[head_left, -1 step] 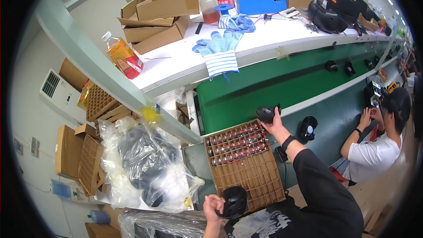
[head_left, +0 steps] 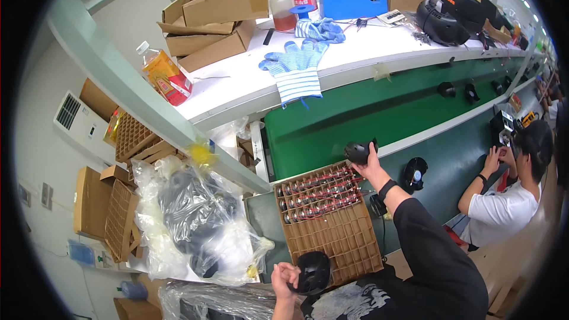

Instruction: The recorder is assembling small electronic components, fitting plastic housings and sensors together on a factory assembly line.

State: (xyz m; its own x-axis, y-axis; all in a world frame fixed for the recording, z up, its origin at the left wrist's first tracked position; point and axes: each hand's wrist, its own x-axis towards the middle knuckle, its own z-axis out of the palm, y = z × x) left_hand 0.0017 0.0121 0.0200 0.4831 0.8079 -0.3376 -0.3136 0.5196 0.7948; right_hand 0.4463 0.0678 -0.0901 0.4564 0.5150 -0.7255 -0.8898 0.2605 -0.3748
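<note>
My left hand point(head_left: 285, 278) is closed on the edge of a hollow black plastic shell point(head_left: 315, 272), held over the near left corner of a cardboard divider tray point(head_left: 338, 243). Farther off, my right hand point(head_left: 372, 170) grips another black plastic shell point(head_left: 357, 153) above the tray's far right corner, by the green belt. The tray's far rows hold several small metal parts point(head_left: 314, 197) with red wires, perhaps motors; the nearer cells show bare cardboard. A round black part with a pale centre point(head_left: 416, 173) lies on the bench right of my right wrist.
The green conveyor belt point(head_left: 332, 136) carries several black parts at its far right. Plastic-wrapped black parts point(head_left: 195, 213) lie left of the tray. Gloves point(head_left: 296, 71), bottles and boxes stand on the white shelf point(head_left: 231, 92). A co-worker point(head_left: 504, 201) sits at the right.
</note>
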